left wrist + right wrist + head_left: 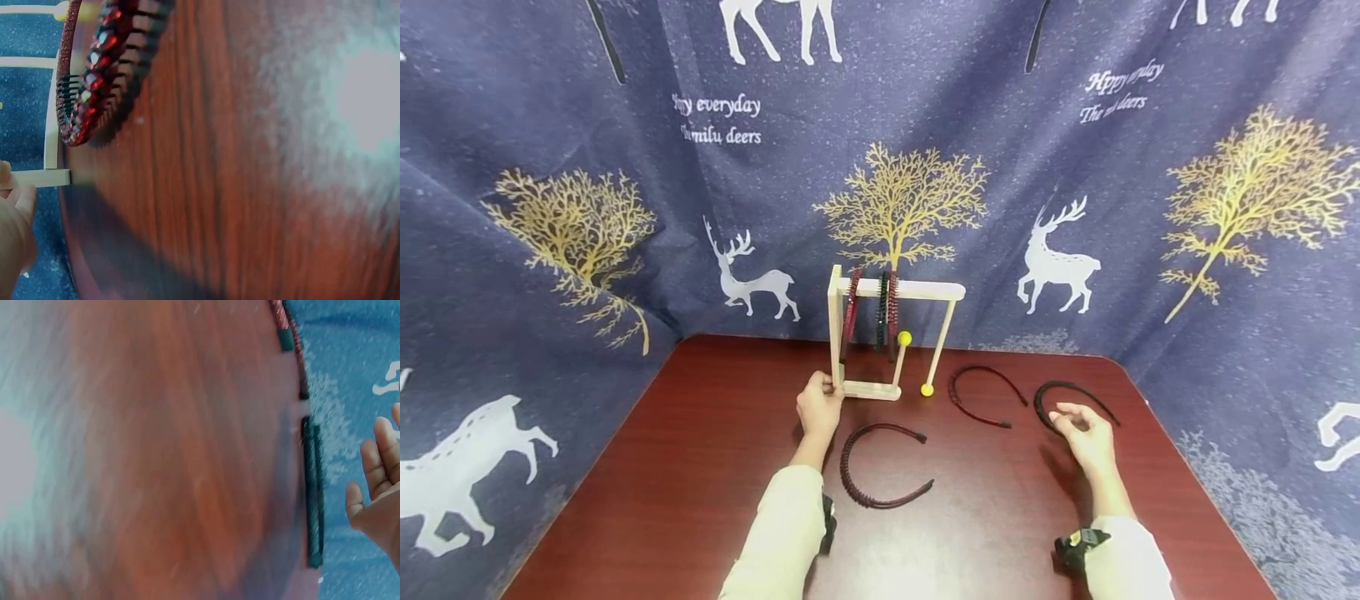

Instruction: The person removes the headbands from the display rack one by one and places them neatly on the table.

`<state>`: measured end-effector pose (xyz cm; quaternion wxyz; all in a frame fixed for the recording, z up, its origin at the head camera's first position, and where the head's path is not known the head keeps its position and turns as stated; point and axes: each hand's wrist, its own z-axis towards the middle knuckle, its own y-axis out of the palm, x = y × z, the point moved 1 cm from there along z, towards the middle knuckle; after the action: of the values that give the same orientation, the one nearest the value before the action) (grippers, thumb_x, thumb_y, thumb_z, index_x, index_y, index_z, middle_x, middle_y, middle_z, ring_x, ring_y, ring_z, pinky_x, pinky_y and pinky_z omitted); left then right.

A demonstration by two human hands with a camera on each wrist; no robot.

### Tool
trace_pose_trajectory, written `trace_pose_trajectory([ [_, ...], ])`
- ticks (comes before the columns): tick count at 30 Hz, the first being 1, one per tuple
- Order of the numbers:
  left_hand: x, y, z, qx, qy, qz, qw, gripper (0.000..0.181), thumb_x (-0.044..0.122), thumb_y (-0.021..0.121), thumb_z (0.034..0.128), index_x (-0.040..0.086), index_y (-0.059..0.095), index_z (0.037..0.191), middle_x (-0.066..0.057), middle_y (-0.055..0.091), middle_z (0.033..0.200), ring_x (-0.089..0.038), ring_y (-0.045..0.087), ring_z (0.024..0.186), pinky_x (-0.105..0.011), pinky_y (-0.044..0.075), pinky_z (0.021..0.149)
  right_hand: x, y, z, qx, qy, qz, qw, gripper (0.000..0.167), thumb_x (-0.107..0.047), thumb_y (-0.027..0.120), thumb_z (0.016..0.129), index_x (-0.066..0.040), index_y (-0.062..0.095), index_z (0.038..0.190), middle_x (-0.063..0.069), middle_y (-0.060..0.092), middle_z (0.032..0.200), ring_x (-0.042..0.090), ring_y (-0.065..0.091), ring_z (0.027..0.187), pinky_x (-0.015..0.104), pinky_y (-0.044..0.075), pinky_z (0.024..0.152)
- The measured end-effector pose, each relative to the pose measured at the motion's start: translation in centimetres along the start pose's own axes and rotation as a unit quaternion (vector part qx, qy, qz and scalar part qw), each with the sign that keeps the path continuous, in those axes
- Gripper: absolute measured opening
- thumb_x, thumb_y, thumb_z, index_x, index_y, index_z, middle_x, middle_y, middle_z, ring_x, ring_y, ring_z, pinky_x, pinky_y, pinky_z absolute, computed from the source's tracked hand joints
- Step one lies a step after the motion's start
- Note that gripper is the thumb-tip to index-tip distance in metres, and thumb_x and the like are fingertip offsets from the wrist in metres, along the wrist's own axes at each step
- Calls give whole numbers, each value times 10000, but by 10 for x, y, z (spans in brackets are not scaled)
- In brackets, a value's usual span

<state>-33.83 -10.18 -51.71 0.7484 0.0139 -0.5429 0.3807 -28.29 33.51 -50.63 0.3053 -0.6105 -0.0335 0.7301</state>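
Note:
My left hand (820, 404) grips a light wooden rack (835, 329) low on its left upright; the left wrist view shows the fingers (25, 203) against the wood. On the rack's top bar hang several headbands, among them a dark red one (851, 310) and a black one (882, 310). At the right, my right hand (1088, 437) hovers by a black headband (1067, 385) lying on the table. In the right wrist view its fingers are loosely bent, hold nothing and look apart from the black headband (314, 494).
A dark red toothed headband (850, 475) lies in front of the rack, ends toward the right. Another dark red headband (973, 369) lies between the rack and the black one. Behind the brown table (700, 500) hangs a blue patterned cloth (805, 217).

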Motion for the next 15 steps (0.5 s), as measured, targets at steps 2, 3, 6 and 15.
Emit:
trace_pose_trajectory([
  [2, 1, 2, 0, 25, -60, 5, 10000, 170, 81, 759, 719, 94, 614, 807, -52, 696, 768, -272, 661, 737, -466, 453, 701, -6, 3, 0, -45, 13, 195, 9998, 344, -233, 685, 848, -12, 636, 1107, -54, 659, 817, 30, 581, 747, 171, 434, 654],
  [3, 2, 3, 0, 38, -103, 2, 9999, 167, 79, 761, 717, 95, 617, 800, -48, 696, 766, -269, 661, 738, -462, 455, 705, -9, 5, 1, -69, 5, 301, 9995, 345, -233, 687, 848, -9, 636, 1106, -59, 653, 815, 36, 581, 758, 173, 436, 660],
  [6, 4, 4, 0, 116, -157, -80, 9998, 165, 62, 762, 710, 94, 623, 792, -47, 698, 767, -264, 664, 736, -461, 457, 713, -19, 10, 3, -121, -76, 537, 9985, 343, -228, 694, 842, -11, 640, 1101, -58, 639, 810, 50, 583, 777, 175, 445, 672],
  [15, 2, 2, 0, -16, -77, -72, 9999, 193, 49, 756, 702, 99, 614, 824, -45, 695, 775, -235, 665, 719, -458, 459, 707, -48, 23, 0, -283, -412, 1547, 9867, 352, -135, 689, 843, 37, 601, 1137, -51, 647, 830, 48, 604, 774, 166, 458, 683],
])
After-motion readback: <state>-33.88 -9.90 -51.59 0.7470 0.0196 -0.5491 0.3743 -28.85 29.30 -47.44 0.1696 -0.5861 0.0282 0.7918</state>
